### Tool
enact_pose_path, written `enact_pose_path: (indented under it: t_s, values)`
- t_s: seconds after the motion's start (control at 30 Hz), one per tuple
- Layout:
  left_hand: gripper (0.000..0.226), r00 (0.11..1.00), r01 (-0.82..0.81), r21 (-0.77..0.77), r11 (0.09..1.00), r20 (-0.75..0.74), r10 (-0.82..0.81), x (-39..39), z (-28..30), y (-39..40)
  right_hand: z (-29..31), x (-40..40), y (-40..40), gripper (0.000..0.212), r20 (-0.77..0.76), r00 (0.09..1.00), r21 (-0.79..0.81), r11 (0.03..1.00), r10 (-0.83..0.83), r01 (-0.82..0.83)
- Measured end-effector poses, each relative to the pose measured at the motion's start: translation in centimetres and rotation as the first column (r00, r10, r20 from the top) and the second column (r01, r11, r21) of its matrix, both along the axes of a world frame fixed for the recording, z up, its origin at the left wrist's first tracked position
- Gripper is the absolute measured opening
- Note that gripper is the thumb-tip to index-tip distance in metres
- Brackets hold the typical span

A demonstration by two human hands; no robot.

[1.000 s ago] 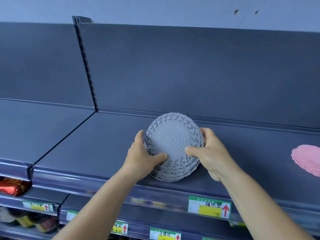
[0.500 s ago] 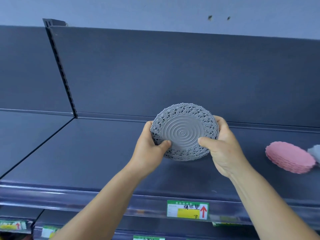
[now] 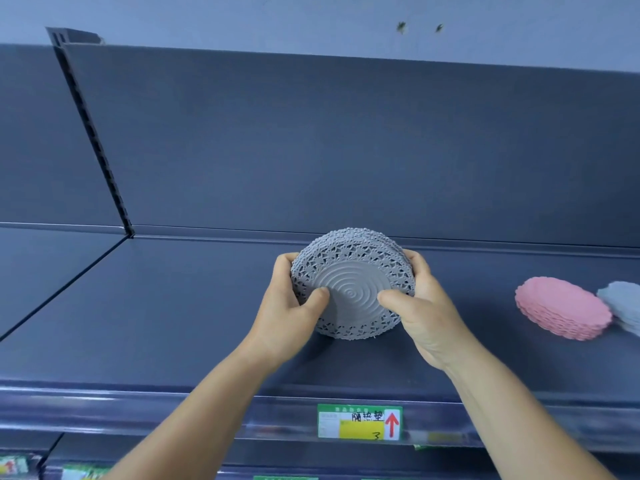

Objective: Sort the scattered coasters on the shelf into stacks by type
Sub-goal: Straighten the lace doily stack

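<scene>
On a dark blue shop shelf [image 3: 173, 306], a person's left hand [image 3: 287, 313] and right hand [image 3: 420, 306] clamp a stack of grey lace-edged coasters [image 3: 353, 289] between them, the stack tilted up on its lower edge so its ringed face turns toward the camera. Each thumb presses on the solid centre disc while the fingers curl round the back of the rim, so both hands are pinching the stack from opposite sides; the fingers behind it are mostly hidden. The coasters look light, thin and bendy, with an openwork border that could snag or fold, so the firm centre and a squeeze across the full thickness seem the safest hold to keep layers from fanning out. The stack's bottom appears to touch or sit just above the shelf near its middle. Well apart to the right lie 2 flat piles: pink scalloped coasters [image 3: 562, 311], and touching them at the frame edge, pale blue-grey coasters [image 3: 623, 303]. A green price tag [image 3: 360, 421] hangs below on the shelf rail.
</scene>
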State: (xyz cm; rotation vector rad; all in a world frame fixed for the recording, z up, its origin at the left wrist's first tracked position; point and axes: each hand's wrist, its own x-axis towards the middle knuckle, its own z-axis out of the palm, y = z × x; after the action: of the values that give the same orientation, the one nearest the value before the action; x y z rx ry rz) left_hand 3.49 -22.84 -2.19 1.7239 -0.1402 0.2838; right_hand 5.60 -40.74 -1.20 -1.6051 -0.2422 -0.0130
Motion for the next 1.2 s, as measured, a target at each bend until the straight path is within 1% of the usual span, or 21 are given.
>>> enact_pose_path:
  t_s: [0.27,0.37,0.43,0.53,0.6,0.7,0.73,0.8,0.9,0.93,1.03,1.07,1.13,1.2]
  values:
    - [0.026,0.998,0.038,0.163,0.986,0.039,-0.045,0.1,0.0,0.2,-0.5,0.5,-0.7,0.048,-0.019,1.0,-0.104,0.995,-0.008,0.006]
    - [0.027,0.999,0.015,0.21,0.978,0.04,-0.024,0.3,0.0,0.1,-0.4,0.6,-1.0,0.049,0.005,1.0,-0.158,0.987,0.0,0.001]
    - [0.029,0.998,-0.042,0.211,0.977,0.053,0.032,0.7,0.2,0.1,-0.1,0.7,-1.3,0.047,0.038,0.998,-0.162,0.985,-0.053,0.059]
    - [0.032,0.993,-0.114,0.252,0.961,0.064,0.102,1.9,0.8,0.2,0.6,1.2,-2.0,0.049,0.054,0.987,-0.109,0.982,-0.151,0.156]
    - [0.033,0.992,-0.123,0.274,0.954,0.004,0.127,2.5,1.1,0.2,0.7,1.6,-2.3,0.047,0.031,0.981,-0.134,0.972,-0.192,0.195]
    - [0.041,0.971,-0.155,0.303,0.94,-0.13,0.203,3.5,1.0,0.2,0.3,2.1,-2.4,0.041,-0.034,0.97,-0.226,0.947,-0.242,0.228]
    - [0.039,0.962,-0.15,0.319,0.936,-0.17,0.212,3.8,0.9,0.1,0.1,2.2,-2.5,0.039,-0.049,0.965,-0.256,0.937,-0.257,0.237]
    - [0.029,0.951,-0.124,0.349,0.929,-0.224,0.212,4.1,0.6,-0.1,-0.1,2.3,-2.6,0.03,-0.066,0.96,-0.315,0.918,-0.273,0.239]
    - [0.02,0.945,-0.11,0.406,0.907,-0.241,0.222,4.4,0.3,-0.4,-0.2,2.4,-2.5,0.01,-0.079,0.955,-0.399,0.887,-0.286,0.233]
    - [0.022,0.944,-0.108,0.426,0.898,-0.24,0.228,4.4,0.3,-0.5,-0.2,2.5,-2.5,0.008,-0.074,0.954,-0.423,0.875,-0.292,0.235]
    - [0.033,0.937,-0.113,0.5,0.859,-0.235,0.26,4.5,0.2,-0.8,-0.2,2.5,-2.1,0.03,-0.044,0.95,-0.504,0.828,-0.308,0.245]
    - [0.04,0.933,-0.117,0.521,0.845,-0.235,0.273,4.5,0.1,-0.8,-0.2,2.5,-2.0,0.033,-0.039,0.951,-0.532,0.812,-0.306,0.24]
    - [0.056,0.925,-0.129,0.521,0.844,-0.243,0.292,4.3,-0.1,-1.0,-0.4,2.6,-1.9,0.033,-0.049,0.955,-0.576,0.789,-0.293,0.213]
    - [0.058,0.929,-0.132,0.546,0.828,-0.223,0.296,4.2,-0.1,-1.1,-0.6,2.7,-2.0,0.029,-0.056,0.956,-0.622,0.759,-0.289,0.193]
